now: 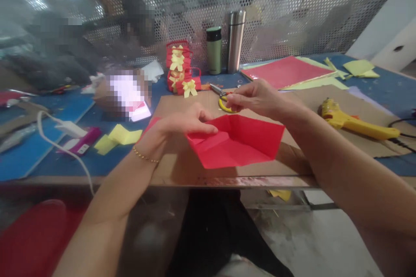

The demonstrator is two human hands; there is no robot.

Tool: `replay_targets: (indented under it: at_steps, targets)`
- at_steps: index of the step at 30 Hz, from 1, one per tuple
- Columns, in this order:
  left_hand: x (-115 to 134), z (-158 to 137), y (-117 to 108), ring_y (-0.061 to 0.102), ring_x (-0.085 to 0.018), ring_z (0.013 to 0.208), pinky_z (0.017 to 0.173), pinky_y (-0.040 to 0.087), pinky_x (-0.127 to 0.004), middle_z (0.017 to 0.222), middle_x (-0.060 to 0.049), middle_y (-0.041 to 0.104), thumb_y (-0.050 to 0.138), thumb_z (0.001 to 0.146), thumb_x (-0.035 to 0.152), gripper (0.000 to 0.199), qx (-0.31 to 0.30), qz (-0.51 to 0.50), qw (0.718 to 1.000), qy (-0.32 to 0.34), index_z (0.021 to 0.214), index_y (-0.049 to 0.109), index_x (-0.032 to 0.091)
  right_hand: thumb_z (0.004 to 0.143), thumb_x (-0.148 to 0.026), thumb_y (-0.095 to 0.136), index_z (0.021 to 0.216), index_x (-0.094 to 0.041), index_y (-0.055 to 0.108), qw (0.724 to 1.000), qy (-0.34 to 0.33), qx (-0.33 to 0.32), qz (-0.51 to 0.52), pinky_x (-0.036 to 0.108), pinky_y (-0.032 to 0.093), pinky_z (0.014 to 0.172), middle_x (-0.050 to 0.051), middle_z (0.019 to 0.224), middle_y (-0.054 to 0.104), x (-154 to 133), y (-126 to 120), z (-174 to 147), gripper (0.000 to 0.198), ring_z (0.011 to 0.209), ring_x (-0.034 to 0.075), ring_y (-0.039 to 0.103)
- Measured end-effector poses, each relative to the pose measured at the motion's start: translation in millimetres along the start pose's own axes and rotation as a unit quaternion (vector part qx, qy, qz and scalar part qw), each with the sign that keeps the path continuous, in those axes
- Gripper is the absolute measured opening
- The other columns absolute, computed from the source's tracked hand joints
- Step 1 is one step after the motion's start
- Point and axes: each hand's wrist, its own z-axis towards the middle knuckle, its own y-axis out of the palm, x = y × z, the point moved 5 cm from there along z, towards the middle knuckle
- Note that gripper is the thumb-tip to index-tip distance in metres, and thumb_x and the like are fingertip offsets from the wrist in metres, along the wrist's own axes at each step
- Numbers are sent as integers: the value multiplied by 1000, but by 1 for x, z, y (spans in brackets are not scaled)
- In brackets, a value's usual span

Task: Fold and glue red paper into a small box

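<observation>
A piece of folded red paper [238, 149], with its sides bent up like a shallow open box, is in my left hand [198, 123]. The thumb lies on top of the paper's left edge and the fingers are mostly out of sight. Beyond the paper, my right hand [255, 97] is closed with its fingertips on the handle of a pair of scissors [222, 103] with yellow handles. The scissors' blades point away to the left, just in front of a stack of small red paper baskets [178, 67] with yellow bows.
A yellow glue gun [360, 126] lies on the cardboard [294, 104] at right. Behind stand a green cup [213, 52] and a steel flask [235, 43]. Red sheets [289, 71] lie back right. Left are yellow paper pieces [118, 136], a lit phone [139, 112] and a white cable [69, 149].
</observation>
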Motion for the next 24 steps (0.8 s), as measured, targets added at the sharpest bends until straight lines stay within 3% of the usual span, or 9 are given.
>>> replay_targets:
  at_steps: [3,8,13,19,24]
  targets:
    - [-7,0,-1,37,-8,51,45,24,-23,55,3,45,72,76,39,33,-12,28,999,-30,57,58,16,88,-71,57,80,-16,75,1000,5,-18,5,31,47,67,6,74,69,4,-2,0,59,72,16,60]
    - [-9,4,8,34,-8,51,45,24,-22,55,4,40,69,75,36,32,-66,50,996,-10,55,53,17,89,-65,58,87,-18,79,977,22,-176,-115,28,41,64,3,75,70,-8,15,-9,52,70,15,58]
    - [-6,3,19,37,-8,51,44,24,-23,55,4,44,64,75,30,24,-101,45,994,-20,57,56,16,81,-58,67,90,-20,81,950,60,-258,-167,27,41,63,4,81,74,-18,31,-19,41,73,18,62]
    - [5,2,27,36,-8,51,44,24,-23,55,4,39,62,76,27,26,-117,66,991,21,56,49,17,78,-25,60,74,-19,75,932,48,-282,-224,27,31,55,-1,64,63,-33,38,-26,17,58,11,49]
    - [13,-2,28,34,-7,50,43,23,-23,55,4,39,62,77,24,27,-113,62,991,33,55,47,18,81,-23,61,72,-19,73,924,27,-268,-273,27,31,56,0,66,65,-40,38,-28,15,58,12,50]
